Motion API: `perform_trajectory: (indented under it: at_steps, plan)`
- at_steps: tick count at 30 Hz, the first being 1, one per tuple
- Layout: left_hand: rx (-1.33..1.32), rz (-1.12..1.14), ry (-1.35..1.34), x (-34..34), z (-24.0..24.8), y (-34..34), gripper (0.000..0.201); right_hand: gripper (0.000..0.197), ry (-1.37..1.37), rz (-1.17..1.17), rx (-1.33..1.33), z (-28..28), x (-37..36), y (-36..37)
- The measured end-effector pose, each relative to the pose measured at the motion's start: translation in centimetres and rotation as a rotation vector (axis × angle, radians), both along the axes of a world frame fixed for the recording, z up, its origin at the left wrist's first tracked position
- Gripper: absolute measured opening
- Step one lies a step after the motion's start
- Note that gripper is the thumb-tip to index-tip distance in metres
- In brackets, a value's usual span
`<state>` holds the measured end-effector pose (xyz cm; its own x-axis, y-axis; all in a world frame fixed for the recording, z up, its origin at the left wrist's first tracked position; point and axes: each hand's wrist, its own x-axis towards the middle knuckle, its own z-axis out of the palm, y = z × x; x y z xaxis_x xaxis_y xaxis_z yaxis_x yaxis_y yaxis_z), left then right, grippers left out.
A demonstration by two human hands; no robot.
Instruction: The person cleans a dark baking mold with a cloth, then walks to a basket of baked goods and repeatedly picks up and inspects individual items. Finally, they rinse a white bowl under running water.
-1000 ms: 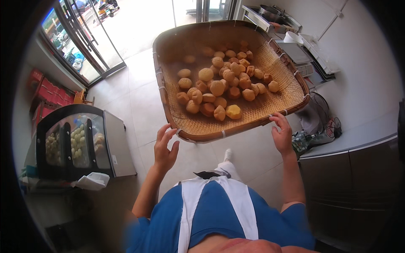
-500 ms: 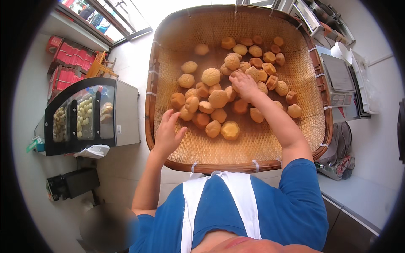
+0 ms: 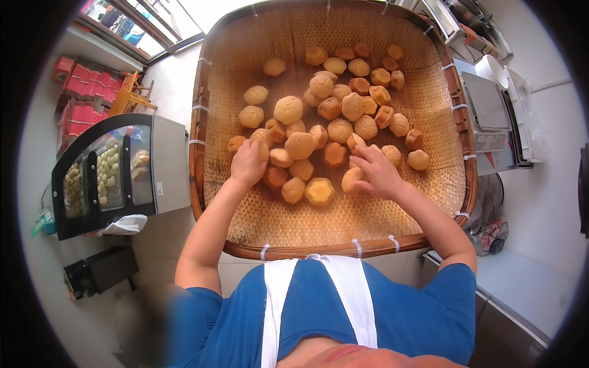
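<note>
A heap of round golden-brown cakes lies in a large woven bamboo tray, spread mostly over its middle and far right part, with a few lying apart at the far left. Some are paler yellow, some a darker orange-brown, and many touch or lean on each other.

The left hand rests palm down on the near left edge of the heap, its fingers curled over a cake beneath it; whether it truly grips that cake cannot be told, since the hand hides it. The right hand lies at the near right edge of the heap, fingers bent and partly closed around a pale cake that shows under its fingertips. Between the two hands, near the person, sit a flower-shaped yellow cake and a rounder one just beside it.

The tray has a dark brown rim bound with white ties, and its near edge lies close to the person's chest. The person wears a blue shirt with white apron straps over it.

To the left, below the tray, stands a glass display case with more small round pieces inside. Far left are red boxes by a window. To the right is a grey counter with a metal appliance on it.
</note>
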<state>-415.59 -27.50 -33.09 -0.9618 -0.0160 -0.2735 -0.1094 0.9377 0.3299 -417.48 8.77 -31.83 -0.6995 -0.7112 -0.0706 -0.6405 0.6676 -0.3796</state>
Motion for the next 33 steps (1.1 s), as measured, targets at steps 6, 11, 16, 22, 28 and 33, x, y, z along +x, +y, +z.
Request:
perform_trajectory:
  at_steps: [6,11,16,22,28,33]
  plan:
    - [0.726,0.255,-0.061,1.4,1.6,-1.8,0.064,0.064,-0.010,-0.060,0.034,-3.8,-2.4,-0.5]
    - [1.769,0.436,-0.311,4.1,5.3,-1.4,0.060,0.042,-0.587,0.001,0.248,3.8,-0.4,-1.5]
    - [1.998,0.503,-0.463,5.2,5.7,1.3,0.051,0.055,-0.145,0.069,-0.446,6.0,0.9,-7.7]
    - [1.884,0.481,-0.618,6.6,3.9,2.0,0.075,0.065,-0.922,-0.004,-0.815,2.2,-0.7,-14.5]
    - [0.164,0.144,0.464,11.9,6.4,-1.1,0.051,0.057,-0.728,-0.272,-0.519,-1.4,-7.6,-15.2]
    - [-0.308,0.323,0.477,15.7,6.9,-4.3,0.060,0.063,-0.373,-0.400,-0.566,-2.1,-14.0,-18.5]
